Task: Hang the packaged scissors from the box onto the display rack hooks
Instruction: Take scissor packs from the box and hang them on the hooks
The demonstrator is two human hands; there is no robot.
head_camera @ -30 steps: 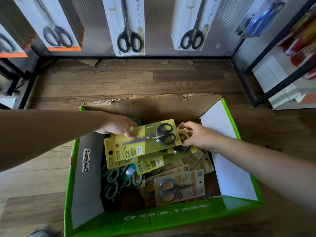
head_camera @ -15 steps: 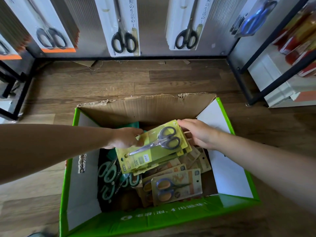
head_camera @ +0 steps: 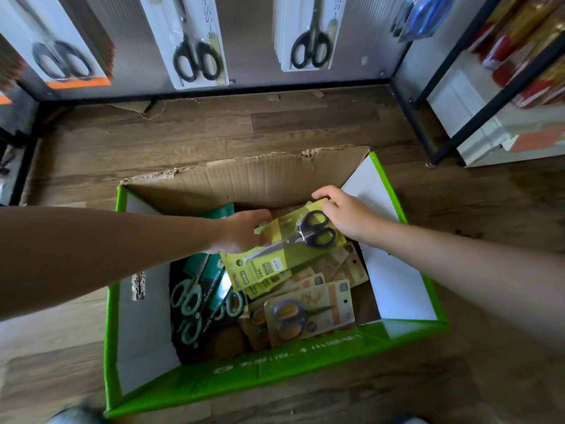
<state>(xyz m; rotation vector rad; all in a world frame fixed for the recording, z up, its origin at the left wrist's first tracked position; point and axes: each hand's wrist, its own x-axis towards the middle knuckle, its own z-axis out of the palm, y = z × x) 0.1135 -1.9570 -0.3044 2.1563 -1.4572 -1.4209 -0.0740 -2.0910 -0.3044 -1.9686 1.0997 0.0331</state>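
Yellow-carded scissors pack [head_camera: 284,258] is tilted over the box [head_camera: 275,384], left hand [head_camera: 241,232] gripping its 10 o'clock edge, right hand [head_camera: 348,215] pinching the 1 o'clock corner. Guessing two hands keep it steady for the rack [head_camera: 250,41] at 12 o'clock.

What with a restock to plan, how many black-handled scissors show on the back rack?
3: the left pair, above an orange strip; the middle pair; the right pair. Each fronts a stack, so more packs probably hang hidden behind.
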